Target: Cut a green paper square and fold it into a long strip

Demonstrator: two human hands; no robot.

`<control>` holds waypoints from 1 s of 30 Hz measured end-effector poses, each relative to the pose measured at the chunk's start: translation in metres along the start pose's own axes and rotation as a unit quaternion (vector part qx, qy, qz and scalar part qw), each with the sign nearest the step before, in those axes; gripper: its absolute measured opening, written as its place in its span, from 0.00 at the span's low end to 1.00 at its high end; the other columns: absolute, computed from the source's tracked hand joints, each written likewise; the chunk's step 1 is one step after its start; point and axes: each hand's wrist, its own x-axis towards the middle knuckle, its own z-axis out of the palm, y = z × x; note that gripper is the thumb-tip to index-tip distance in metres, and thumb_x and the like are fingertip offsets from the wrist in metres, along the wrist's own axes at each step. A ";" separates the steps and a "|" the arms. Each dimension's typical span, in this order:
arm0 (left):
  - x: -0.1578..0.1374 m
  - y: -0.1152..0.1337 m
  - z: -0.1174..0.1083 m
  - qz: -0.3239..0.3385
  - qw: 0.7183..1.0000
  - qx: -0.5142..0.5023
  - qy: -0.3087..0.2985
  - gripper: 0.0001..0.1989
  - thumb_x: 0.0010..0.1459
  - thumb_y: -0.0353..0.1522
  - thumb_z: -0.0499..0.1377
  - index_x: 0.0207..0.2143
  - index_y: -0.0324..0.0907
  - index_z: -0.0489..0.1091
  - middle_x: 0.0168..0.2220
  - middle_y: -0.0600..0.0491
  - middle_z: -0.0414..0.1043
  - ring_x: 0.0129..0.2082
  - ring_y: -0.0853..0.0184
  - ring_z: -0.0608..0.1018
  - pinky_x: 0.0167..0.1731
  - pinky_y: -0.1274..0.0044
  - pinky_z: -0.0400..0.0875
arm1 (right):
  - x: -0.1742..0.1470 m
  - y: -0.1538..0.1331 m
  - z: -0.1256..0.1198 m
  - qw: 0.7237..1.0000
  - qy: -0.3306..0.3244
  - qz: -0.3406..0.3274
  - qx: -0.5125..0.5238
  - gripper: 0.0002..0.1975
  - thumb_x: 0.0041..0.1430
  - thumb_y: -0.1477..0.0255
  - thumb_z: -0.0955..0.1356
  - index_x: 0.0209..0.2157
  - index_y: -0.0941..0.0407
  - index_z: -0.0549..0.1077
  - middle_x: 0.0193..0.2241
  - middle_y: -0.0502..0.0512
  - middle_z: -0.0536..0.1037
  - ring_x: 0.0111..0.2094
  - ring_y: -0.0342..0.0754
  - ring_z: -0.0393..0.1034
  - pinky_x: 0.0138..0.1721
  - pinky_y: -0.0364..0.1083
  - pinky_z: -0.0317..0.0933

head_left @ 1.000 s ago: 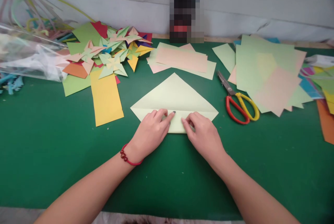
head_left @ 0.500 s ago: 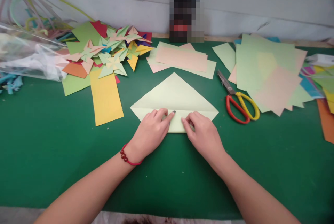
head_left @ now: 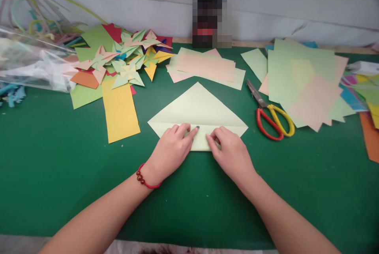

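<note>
A pale green sheet of paper lies on the green table with one corner pointing away from me. Its near corner is folded up, leaving a straight bottom edge and a crease across the middle. My left hand, with a red beaded bracelet at the wrist, holds the folded part down with curled fingers, its thumb along the crease. Just across from it, my right hand is closed, thumb and bent fingers pressed onto the fold. Beneath both hands, parts of the paper are hidden.
Scissors with red and yellow handles lie to the right, beside stacked pastel paper. Paper strips are behind the sheet. At left are a yellow strip, folded paper pieces and a clear plastic bag.
</note>
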 end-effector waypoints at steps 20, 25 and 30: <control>-0.001 0.001 0.001 -0.002 1.000 0.007 -0.010 0.17 0.64 0.29 0.46 0.55 0.39 0.60 0.44 0.46 0.65 0.38 0.63 0.68 0.37 0.69 0.68 | 0.000 -0.001 -0.001 1.000 -0.017 0.012 0.000 0.13 0.62 0.68 0.59 0.24 0.55 0.58 0.24 0.49 0.65 0.25 0.43 0.59 0.30 0.44 0.50; -0.001 0.001 0.000 0.003 1.000 0.022 -0.017 0.18 0.64 0.29 0.46 0.55 0.38 0.60 0.44 0.46 0.65 0.37 0.63 0.68 0.37 0.70 0.68 | 0.001 -0.001 -0.001 1.000 -0.022 0.015 -0.003 0.13 0.62 0.68 0.59 0.24 0.55 0.58 0.24 0.49 0.64 0.26 0.43 0.59 0.30 0.44 0.50; -0.001 0.002 -0.001 0.007 0.999 0.034 -0.017 0.18 0.64 0.28 0.46 0.55 0.38 0.59 0.44 0.46 0.66 0.37 0.63 0.68 0.37 0.70 0.68 | 0.001 -0.001 -0.001 1.000 -0.022 0.017 -0.004 0.13 0.63 0.68 0.59 0.24 0.55 0.58 0.24 0.49 0.65 0.26 0.43 0.59 0.30 0.44 0.50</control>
